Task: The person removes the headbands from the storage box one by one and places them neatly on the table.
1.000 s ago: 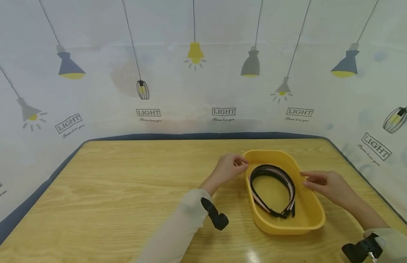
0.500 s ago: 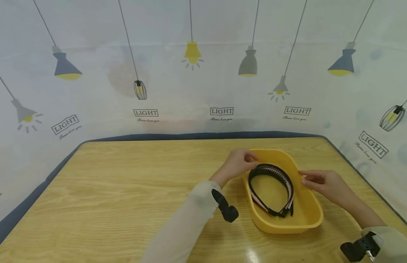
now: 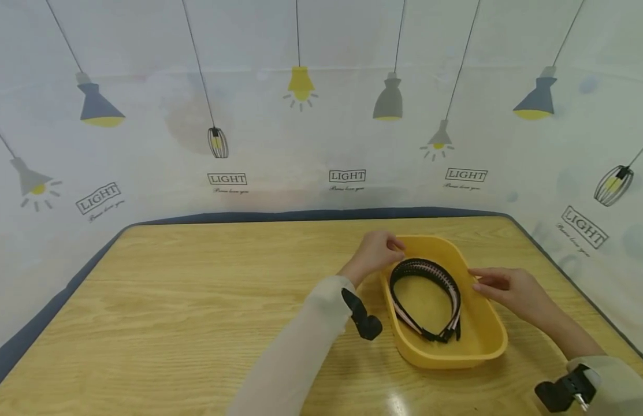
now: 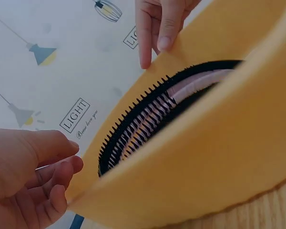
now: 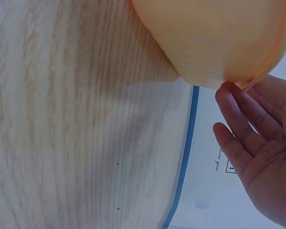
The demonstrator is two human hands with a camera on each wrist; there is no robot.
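A yellow plastic tray (image 3: 486,329) with high walls sits on the right side of the table. Inside it lies a bundle of black and pink toothed headbands (image 3: 439,273), nested together with their ends toward the near side. My right hand (image 3: 516,292) pinches the tray's right rim, the thumb inside and the fingers outside. At the far left corner of the rim is my left hand (image 3: 375,254), its fingers loosely bent. Nothing shows between its thumb and fingers in the left wrist view, and whether a fingertip touches the rim (image 4: 81,200) is hard to tell.
The wooden table (image 3: 196,312) stretches to the left of the tray. A white cloth (image 3: 279,138) printed with lamps and the word LIGHT surrounds it, with a dark blue border (image 3: 300,216) along the table edge. Black cameras (image 3: 365,323) sit on both wrists.
My left hand has moved from the tray's left rim slightly rightward and away, toward the far corner. The right hand keeps its place on the rim. The view has shifted a little.
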